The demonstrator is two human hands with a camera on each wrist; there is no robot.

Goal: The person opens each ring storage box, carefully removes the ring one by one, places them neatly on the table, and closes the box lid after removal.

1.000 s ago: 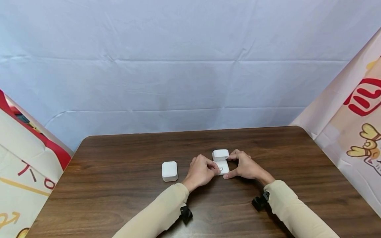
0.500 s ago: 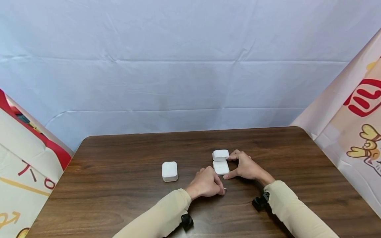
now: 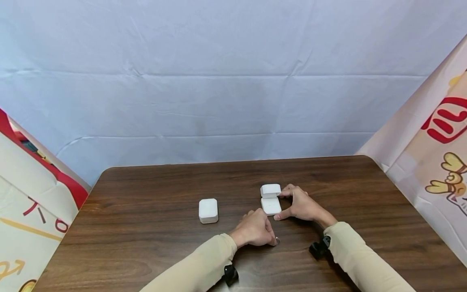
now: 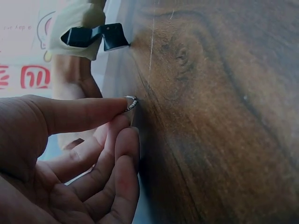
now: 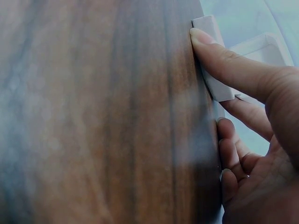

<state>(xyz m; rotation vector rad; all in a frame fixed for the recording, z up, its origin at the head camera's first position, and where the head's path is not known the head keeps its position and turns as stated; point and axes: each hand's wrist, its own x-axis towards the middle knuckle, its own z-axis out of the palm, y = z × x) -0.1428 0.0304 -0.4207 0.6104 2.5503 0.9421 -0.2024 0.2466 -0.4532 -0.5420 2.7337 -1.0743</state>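
My left hand (image 3: 255,229) pinches a small silver ring (image 4: 132,103) between thumb and fingertips, low over the table in front of the ring box. The ring's band has a twisted or beaded look in the left wrist view. A white ring box (image 3: 270,207) stands with its lid (image 3: 270,190) raised, and its white insert faces up with no ring showing. My right hand (image 3: 303,206) holds this box from the right, the thumb at its front corner and the fingers by the lid. In the right wrist view, the thumb (image 5: 233,65) lies along the box's side.
A second white box (image 3: 208,210), closed, sits on the brown wooden table (image 3: 146,202) left of my left hand. A pale cloth (image 3: 219,81) hangs behind the table's back edge. Printed cloths flank both sides. Each wrist carries a black camera mount.
My left hand has lifted the ring out of the open box and brought it toward me, down to the table area in front. My right hand has stayed on the box.
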